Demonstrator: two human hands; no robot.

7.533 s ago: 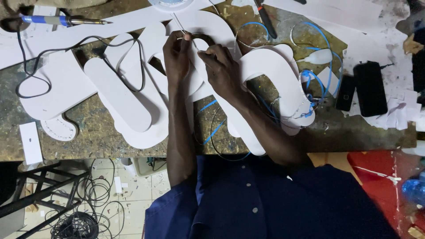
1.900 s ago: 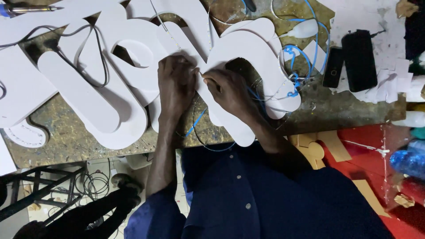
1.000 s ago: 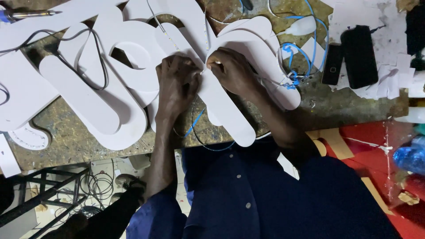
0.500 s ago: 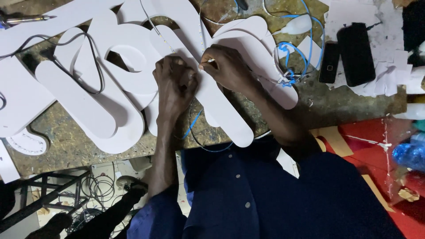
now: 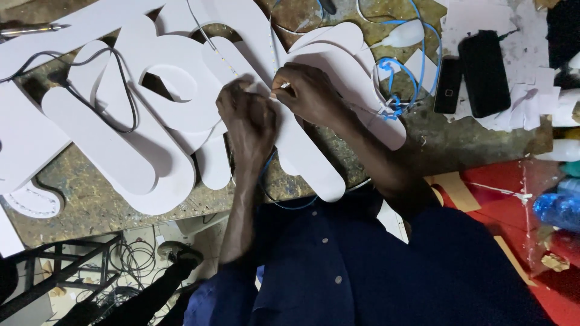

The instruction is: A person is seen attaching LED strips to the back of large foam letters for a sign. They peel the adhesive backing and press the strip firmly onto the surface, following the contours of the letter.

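Note:
Large white cut-out letter shapes (image 5: 181, 102) lie overlapping on a worn workbench (image 5: 96, 199). A thin light strip (image 5: 212, 45) runs down across them from the top toward my hands. My left hand (image 5: 248, 118) is closed in a fist on the strip's lower end and presses it against a white letter. Right beside it, my right hand (image 5: 308, 93) pinches a small white piece of the strip between thumb and fingertips. The two hands almost touch. A blue wire (image 5: 269, 181) loops out from under my left wrist.
A tangle of blue wire (image 5: 393, 90) lies right of my hands beside two black phones (image 5: 483, 72). A black cable (image 5: 121, 90) crosses the left letters. Paper scraps, a red surface (image 5: 483, 181) and a blue bottle (image 5: 559, 208) are at right. Cable coils lie on the floor (image 5: 133, 265).
My right hand has risen from the letter's lower edge to level with my left hand. Both hands have closed together on the strip.

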